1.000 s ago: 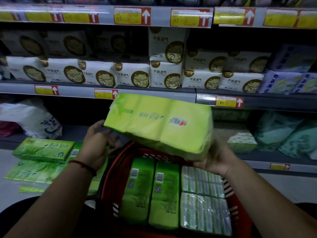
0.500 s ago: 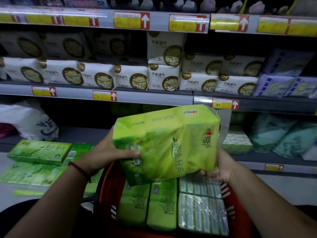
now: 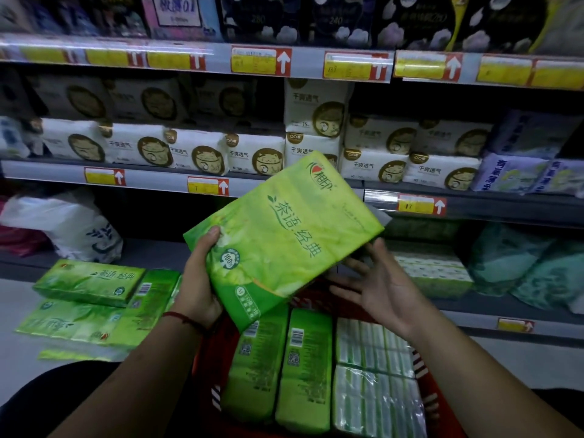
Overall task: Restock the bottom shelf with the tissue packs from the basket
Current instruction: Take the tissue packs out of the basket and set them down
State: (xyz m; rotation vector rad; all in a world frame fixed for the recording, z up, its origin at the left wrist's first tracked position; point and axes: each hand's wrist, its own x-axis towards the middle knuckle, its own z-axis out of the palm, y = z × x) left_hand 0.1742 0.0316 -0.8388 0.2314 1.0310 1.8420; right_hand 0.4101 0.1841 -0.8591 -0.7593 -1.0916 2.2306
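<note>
Tissue pack [image 3: 284, 235] above basket [image 3: 426, 403]; bottom shelf [image 3: 151, 251] behind.

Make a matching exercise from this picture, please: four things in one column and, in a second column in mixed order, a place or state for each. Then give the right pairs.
Column one
1. green tissue pack
2. right hand
3. white plastic bag
4. red basket

Column two
A. far left, below the shelf of white packs
B. open, fingers spread
C. under both hands, with more packs inside
D. tilted in the air, gripped by the left hand

Pairs: 1-D, 2-B, 3-A, 4-C
</note>
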